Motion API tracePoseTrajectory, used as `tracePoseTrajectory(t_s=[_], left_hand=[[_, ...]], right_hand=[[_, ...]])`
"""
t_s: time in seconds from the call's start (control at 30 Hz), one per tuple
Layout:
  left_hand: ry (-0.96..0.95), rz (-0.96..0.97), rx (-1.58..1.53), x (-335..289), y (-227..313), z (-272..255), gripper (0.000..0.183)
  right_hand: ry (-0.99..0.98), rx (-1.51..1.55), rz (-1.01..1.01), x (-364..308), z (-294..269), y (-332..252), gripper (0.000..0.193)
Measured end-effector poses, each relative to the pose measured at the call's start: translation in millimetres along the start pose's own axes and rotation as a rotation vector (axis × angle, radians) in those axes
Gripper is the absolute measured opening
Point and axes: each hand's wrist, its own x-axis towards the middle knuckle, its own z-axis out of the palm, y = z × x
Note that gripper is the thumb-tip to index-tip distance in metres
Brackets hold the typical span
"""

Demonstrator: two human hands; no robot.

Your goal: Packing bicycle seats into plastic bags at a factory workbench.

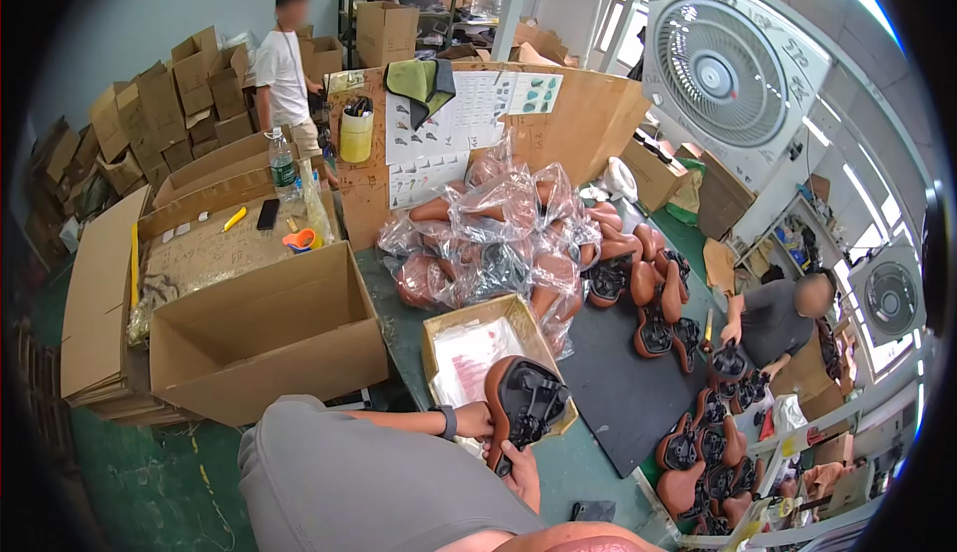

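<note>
A brown bicycle saddle (501,398) is held up over the workbench, its black underside with metal rails turned toward me. My right hand (520,472) is closed around its narrow nose. At the saddle's left edge is my left hand (475,420), fingers curled, with a black band on the wrist. Part of that hand is hidden, and what its fingers hold cannot be made out. Just behind the saddle stands an open shallow carton (439,338) with clear plastic bags and printed sheets inside.
Bagged brown saddles (498,213) are heaped behind the carton. A black mat (618,393) covers the bench to the right, beside unbagged saddles (653,293). A co-worker (783,318) handles a saddle at far right. An empty large carton (269,338) stands left; a phone (593,510) lies near me.
</note>
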Motion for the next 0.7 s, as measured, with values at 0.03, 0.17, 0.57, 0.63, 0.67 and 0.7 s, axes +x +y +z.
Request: tracePoseTrajectory(t_s=[0.03, 0.17, 0.57, 0.63, 0.67, 0.7], left_hand=[[-0.011, 0.031, 0.026, -3.1, 3.8, -12.5, 0.018], [-0.002, -0.095, -0.113, -20.7, 21.6, -68.7, 0.025], [-0.039, 0.239, 0.189, 3.5, 19.9, -174.7, 0.021], [-0.242, 0.005, -0.1, 4.2, 26.9, -197.4, 0.019], [-0.234, -0.003, -0.175, -1.2, 30.7, -211.2, 0.023], [-0.254, -0.074, -0.343, -3.9, 23.8, -217.0, 0.023]], right_hand=[[-0.013, -0.026, -0.009, 9.6, 7.3, -0.9, 0.045], [0.085, -0.107, -0.031, 29.3, 47.0, -8.3, 0.046], [0.226, -0.204, 0.017, 105.8, 161.6, -33.2, 0.045], [0.275, -0.266, -0.008, 127.7, 170.4, -31.6, 0.044], [0.298, -0.234, -0.005, 136.7, 175.7, -32.2, 0.044], [0.323, -0.199, -0.002, 140.4, 177.2, -30.0, 0.044]])
